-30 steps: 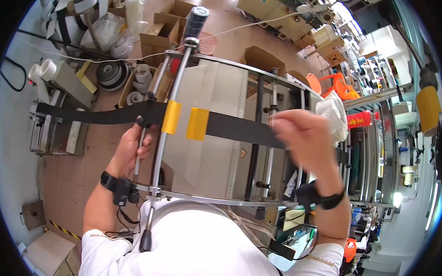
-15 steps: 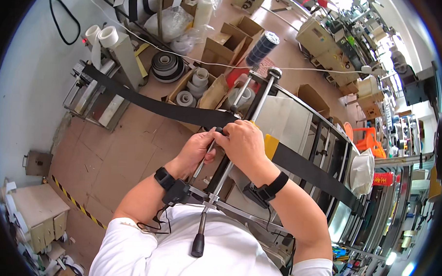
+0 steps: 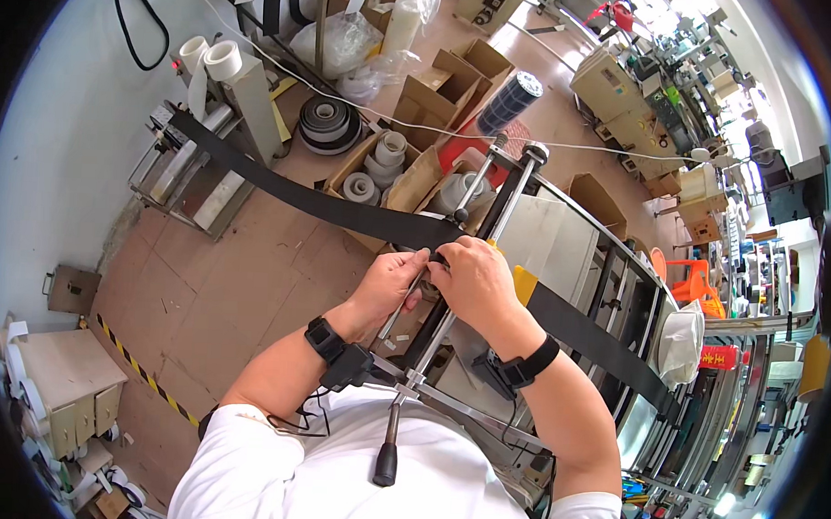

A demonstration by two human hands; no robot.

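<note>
Close together at the machine's near end, both of my hands are closed. My left hand [image 3: 389, 284] grips a thin metal rod [image 3: 392, 322] with thumb and fingers. My right hand [image 3: 474, 278] pinches a small black knob or collar [image 3: 437, 257] by the rod's upper end; its fingertips partly hide it. A wide black band [image 3: 344, 213] passes just beyond my hands, and another stretch [image 3: 596, 334] continues over the machine on the right, beside a yellow piece [image 3: 524, 284]. A lever with a black handle [image 3: 385, 464] points toward my body.
At the left, a feeding stand [image 3: 227, 166] carries the band's far end. Cardboard boxes [image 3: 427, 182] with white rolls stand beyond my hands. A white cable [image 3: 393, 119] crosses above them. Black coiled rolls [image 3: 330, 124] lie on the floor. An orange chair [image 3: 698, 283] stands at right.
The whole scene has shifted slightly right and down in view. My hands keep nearly the same grip on the rod and the black knob.
</note>
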